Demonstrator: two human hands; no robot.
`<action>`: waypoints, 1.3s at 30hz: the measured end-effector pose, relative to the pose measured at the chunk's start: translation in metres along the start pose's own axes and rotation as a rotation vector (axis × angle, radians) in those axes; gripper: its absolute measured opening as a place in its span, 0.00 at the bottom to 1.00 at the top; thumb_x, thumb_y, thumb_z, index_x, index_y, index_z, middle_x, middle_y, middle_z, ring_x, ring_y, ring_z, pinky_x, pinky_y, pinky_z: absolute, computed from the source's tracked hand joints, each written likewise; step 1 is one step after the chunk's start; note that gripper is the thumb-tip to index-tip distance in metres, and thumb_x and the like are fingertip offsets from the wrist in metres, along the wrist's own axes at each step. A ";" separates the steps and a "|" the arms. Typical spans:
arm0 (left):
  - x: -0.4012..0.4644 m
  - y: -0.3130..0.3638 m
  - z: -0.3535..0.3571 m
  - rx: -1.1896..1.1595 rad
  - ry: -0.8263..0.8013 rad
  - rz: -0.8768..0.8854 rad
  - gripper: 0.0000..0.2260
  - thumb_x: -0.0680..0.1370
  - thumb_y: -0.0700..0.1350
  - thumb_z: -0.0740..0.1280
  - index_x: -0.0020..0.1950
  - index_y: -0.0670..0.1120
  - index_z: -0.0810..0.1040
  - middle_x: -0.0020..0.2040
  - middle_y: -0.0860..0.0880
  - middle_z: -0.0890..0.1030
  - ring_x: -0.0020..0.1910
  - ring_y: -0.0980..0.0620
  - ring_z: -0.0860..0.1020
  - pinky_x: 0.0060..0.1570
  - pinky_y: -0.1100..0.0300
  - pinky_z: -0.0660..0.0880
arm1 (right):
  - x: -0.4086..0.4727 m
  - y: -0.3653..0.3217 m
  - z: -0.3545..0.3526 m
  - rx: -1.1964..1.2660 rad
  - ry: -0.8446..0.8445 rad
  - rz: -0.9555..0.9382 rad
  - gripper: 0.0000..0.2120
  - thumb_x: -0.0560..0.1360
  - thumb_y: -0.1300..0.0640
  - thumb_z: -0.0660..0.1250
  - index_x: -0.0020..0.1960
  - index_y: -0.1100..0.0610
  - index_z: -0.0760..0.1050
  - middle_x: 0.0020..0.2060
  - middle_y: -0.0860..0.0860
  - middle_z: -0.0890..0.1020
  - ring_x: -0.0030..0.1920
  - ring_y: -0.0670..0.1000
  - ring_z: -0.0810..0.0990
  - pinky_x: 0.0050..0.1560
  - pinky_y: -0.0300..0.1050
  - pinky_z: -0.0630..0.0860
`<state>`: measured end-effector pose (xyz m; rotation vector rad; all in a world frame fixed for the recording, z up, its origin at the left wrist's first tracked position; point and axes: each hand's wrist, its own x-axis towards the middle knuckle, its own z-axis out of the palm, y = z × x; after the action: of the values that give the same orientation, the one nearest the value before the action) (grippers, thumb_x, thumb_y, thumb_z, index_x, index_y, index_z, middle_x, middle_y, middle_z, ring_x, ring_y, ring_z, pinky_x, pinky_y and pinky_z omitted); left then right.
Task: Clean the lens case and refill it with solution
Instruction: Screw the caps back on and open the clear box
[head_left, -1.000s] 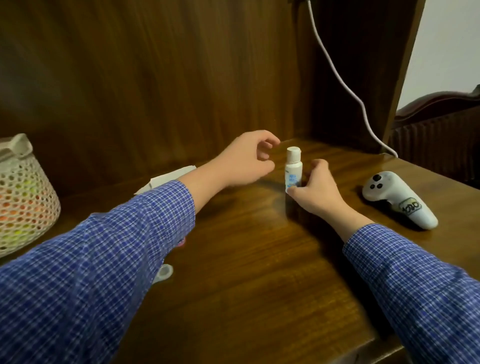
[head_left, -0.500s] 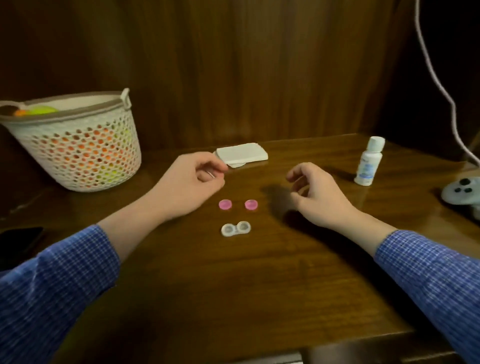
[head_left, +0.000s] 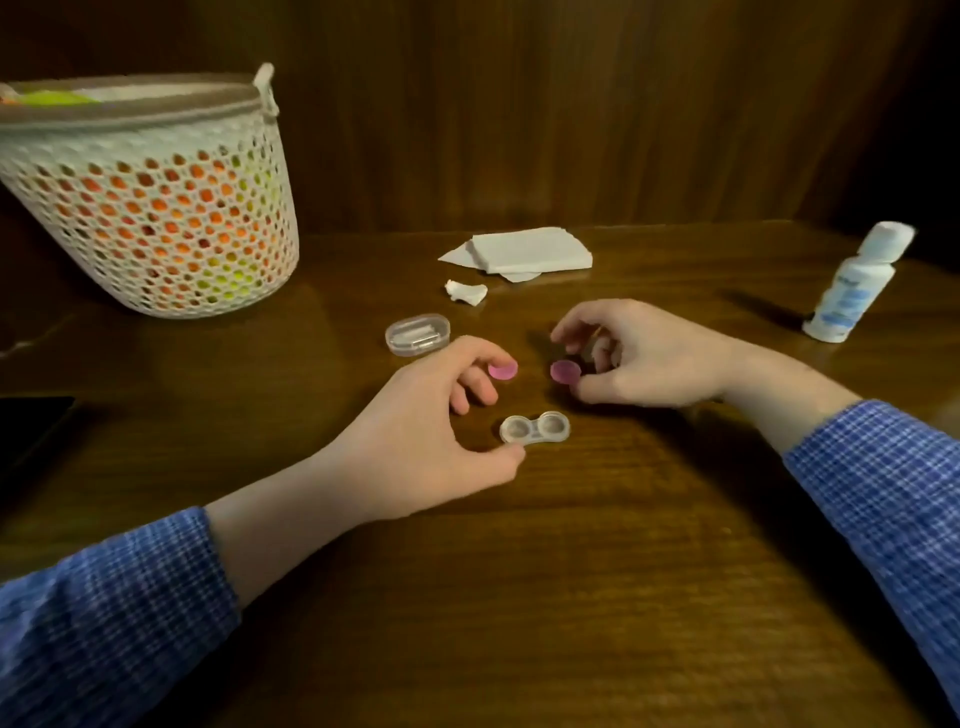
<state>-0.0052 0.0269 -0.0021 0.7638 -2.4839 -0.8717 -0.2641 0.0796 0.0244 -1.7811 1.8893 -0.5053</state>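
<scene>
The clear lens case (head_left: 535, 428) lies open on the wooden table (head_left: 571, 571), both wells uncovered. Two pink caps sit just behind it. My left hand (head_left: 426, 421) curls over the left pink cap (head_left: 503, 370), index and middle fingertips on it, thumb touching the case's left end. My right hand (head_left: 644, 358) pinches the right pink cap (head_left: 565, 372) between thumb and forefinger, tilted up off the table. The white solution bottle (head_left: 847, 291) stands capped at the far right, away from both hands.
A small clear plastic box (head_left: 417, 334) lies behind my left hand. Folded tissues (head_left: 530, 250) and a crumpled scrap (head_left: 466, 291) are near the back wall. A white mesh basket (head_left: 156, 208) stands at the left. A dark flat object (head_left: 31, 426) is at the left edge.
Both hands left the bottle and came down to the pink caps. The view swung left and down onto the case; my right hand has tipped its cap up.
</scene>
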 end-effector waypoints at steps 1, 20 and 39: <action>0.000 0.001 0.000 0.006 0.002 0.008 0.29 0.70 0.58 0.77 0.68 0.65 0.71 0.54 0.66 0.77 0.57 0.65 0.76 0.50 0.76 0.72 | 0.000 0.000 0.002 -0.034 0.023 -0.018 0.22 0.71 0.45 0.75 0.62 0.40 0.73 0.54 0.39 0.78 0.45 0.46 0.83 0.36 0.32 0.78; -0.001 0.015 0.005 0.073 0.006 0.093 0.30 0.72 0.52 0.77 0.72 0.51 0.73 0.52 0.59 0.81 0.51 0.58 0.79 0.46 0.71 0.73 | -0.025 -0.010 0.009 0.008 0.195 -0.117 0.09 0.72 0.51 0.73 0.51 0.42 0.81 0.46 0.41 0.84 0.47 0.36 0.82 0.43 0.30 0.80; 0.002 0.018 0.003 0.063 -0.002 0.042 0.26 0.71 0.52 0.74 0.69 0.53 0.75 0.49 0.61 0.84 0.50 0.59 0.81 0.46 0.72 0.74 | -0.052 -0.019 0.036 0.415 0.258 -0.227 0.06 0.67 0.54 0.77 0.43 0.52 0.83 0.45 0.45 0.88 0.49 0.46 0.87 0.53 0.44 0.84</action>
<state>-0.0153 0.0389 0.0079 0.7287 -2.5309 -0.7832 -0.2267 0.1319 0.0111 -1.7120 1.5900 -1.1666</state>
